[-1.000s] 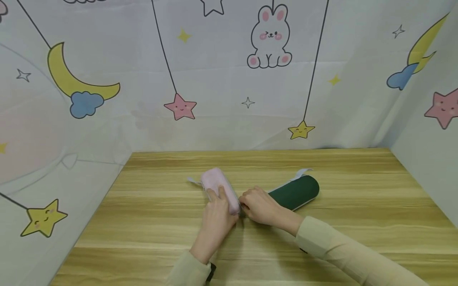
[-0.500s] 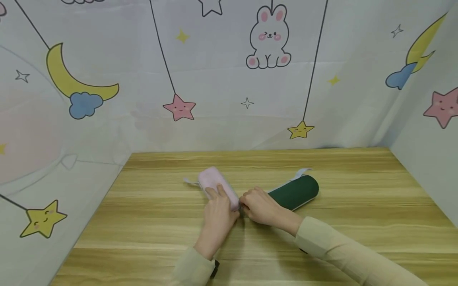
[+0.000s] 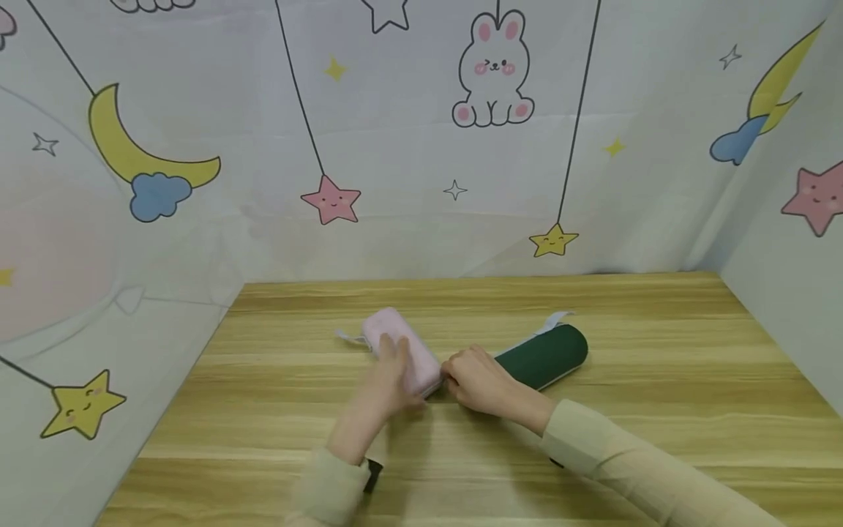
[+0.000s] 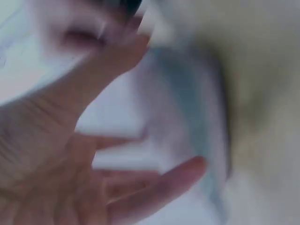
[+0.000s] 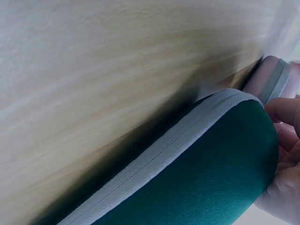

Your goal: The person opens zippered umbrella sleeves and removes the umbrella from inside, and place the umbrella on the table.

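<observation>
A pink zip pencil case (image 3: pixel 411 366) lies angled on the table, touching or nearly touching my right hand at its near end. My left hand (image 3: pixel 385 377) is over the pink case, its fingers extended and loosely spread. In the blurred left wrist view the thumb and fingers stand apart beside the case's teal zip band (image 4: pixel 183 89). A dark green pencil case (image 3: pixel 549 355) with a pale zip band (image 5: pixel 164 145) lies to the right. My right hand (image 3: pixel 477 377) covers the green case's left end, fingers curled near the pink case's corner; what they pinch, if anything, is hidden.
Both cases lie on a wood-grain table (image 3: pixel 263 424). A pale strap (image 3: pixel 352 337) sticks out from the pink case's far left side; another strap (image 3: pixel 556 319) lies at the green case's far end. A cartoon-printed cloth (image 3: pixel 408 249) stands behind and at the sides.
The pink case has shifted slightly left and turned to lie flatter. My left hand has loosened and drawn back to the left. My right hand and the green case have hardly moved.
</observation>
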